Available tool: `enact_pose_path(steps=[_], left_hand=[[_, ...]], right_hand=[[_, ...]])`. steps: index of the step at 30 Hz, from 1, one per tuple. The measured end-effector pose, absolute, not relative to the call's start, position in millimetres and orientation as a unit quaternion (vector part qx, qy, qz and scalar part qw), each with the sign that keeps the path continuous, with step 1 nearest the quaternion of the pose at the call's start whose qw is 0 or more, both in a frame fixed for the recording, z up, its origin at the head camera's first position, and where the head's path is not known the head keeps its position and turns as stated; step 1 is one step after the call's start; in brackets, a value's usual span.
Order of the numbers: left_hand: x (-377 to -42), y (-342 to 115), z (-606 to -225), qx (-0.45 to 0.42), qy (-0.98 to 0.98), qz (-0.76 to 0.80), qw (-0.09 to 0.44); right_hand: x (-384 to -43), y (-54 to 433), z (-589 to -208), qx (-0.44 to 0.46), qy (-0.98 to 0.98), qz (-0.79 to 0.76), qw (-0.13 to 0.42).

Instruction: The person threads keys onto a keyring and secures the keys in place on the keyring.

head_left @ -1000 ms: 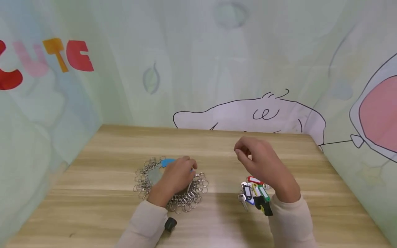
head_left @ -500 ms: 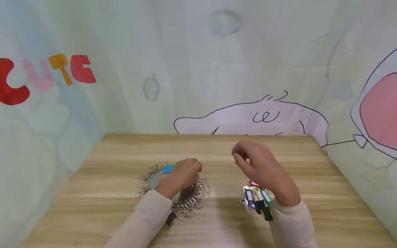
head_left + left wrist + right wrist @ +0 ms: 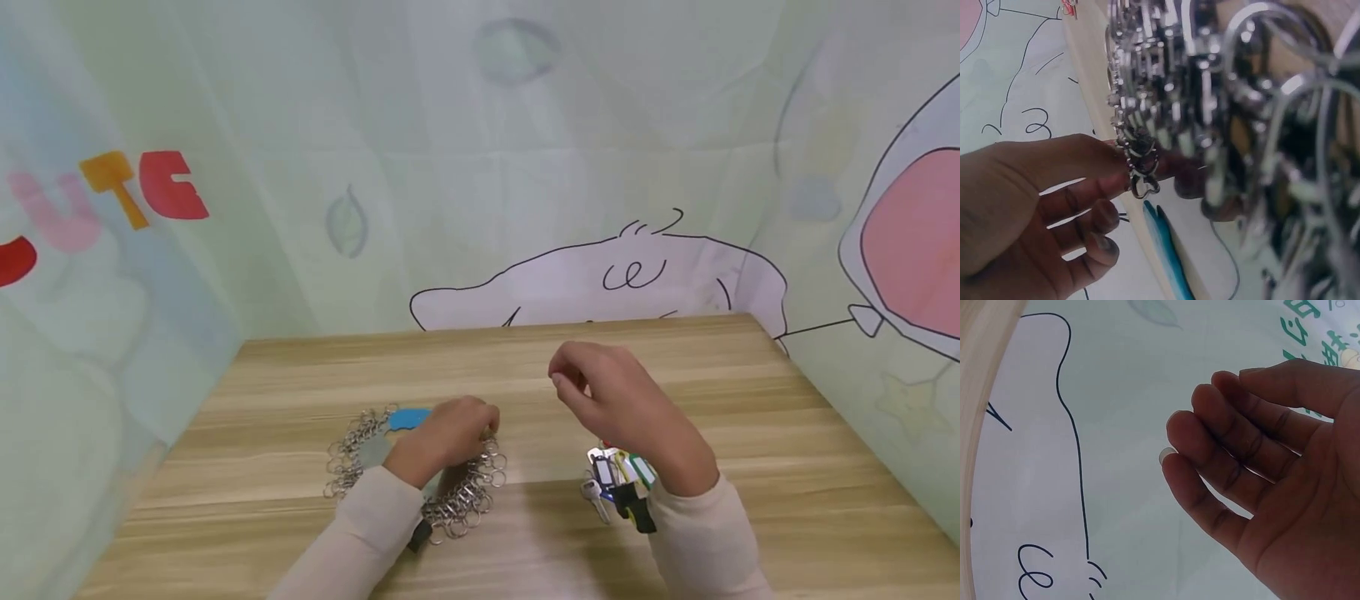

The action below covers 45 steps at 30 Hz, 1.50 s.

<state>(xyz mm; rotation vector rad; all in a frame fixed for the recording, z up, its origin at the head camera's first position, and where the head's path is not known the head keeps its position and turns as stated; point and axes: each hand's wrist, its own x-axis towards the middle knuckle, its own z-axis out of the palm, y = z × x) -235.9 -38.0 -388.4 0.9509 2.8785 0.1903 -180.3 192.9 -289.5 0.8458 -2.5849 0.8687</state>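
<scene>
My left hand (image 3: 453,429) reaches over a round bunch of metal key rings with short chains (image 3: 457,504), with grey-green and blue pieces inside the bunch. In the left wrist view the thumb and index finger of this hand (image 3: 1054,206) pinch the end of one of the shiny key rings (image 3: 1144,184); part of the index finger is hidden behind the metal. My right hand (image 3: 618,400) hovers above and behind a pile of keys with coloured key tags (image 3: 615,475). Its fingers curl loosely with nothing between them, as the right wrist view shows too (image 3: 1254,456).
The bunch and the key pile lie apart on a wooden table (image 3: 525,550). A blue piece (image 3: 408,418) shows at the bunch's far edge. A small black object (image 3: 420,535) sits beside the left sleeve. A printed curtain (image 3: 450,167) stands behind the table.
My left hand has shifted slightly to the right over the key rings. The right hand keeps its loose pose, and the head view has tilted a little.
</scene>
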Motion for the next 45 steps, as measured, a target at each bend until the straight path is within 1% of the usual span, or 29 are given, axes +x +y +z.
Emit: enact_pose_path(steps=[6,14,19,26,30,37,40,45], left_hand=[[-235,-40,-394,0.307,0.947,0.078,0.047],[-233,-47,-399,0.314,0.941,0.122,0.013],[-231,-51,-401,0.322,0.929,0.18,0.002],[-228,-59,-405,0.301,0.908,0.293,0.013],[-224,-67,-403,0.291,0.907,0.305,-0.014],[-218,-75,-401,0.267,0.914,0.303,-0.036],[-219,-77,-397,0.262,0.915,0.303,-0.055],[-220,-79,-394,0.255,0.917,0.3,-0.063]], right_hand=[[-181,187,-291,0.301,-0.895,0.296,0.145],[-180,184,-294,0.306,-0.894,0.292,0.148],[-180,184,-297,0.307,-0.893,0.294,0.149],[-180,184,-300,0.304,-0.896,0.29,0.141],[-183,181,-300,0.31,-0.893,0.294,0.142],[-187,182,-303,0.311,-0.894,0.296,0.131],[-192,186,-307,0.311,-0.897,0.286,0.131],[-200,199,-316,0.311,-0.908,0.253,0.125]])
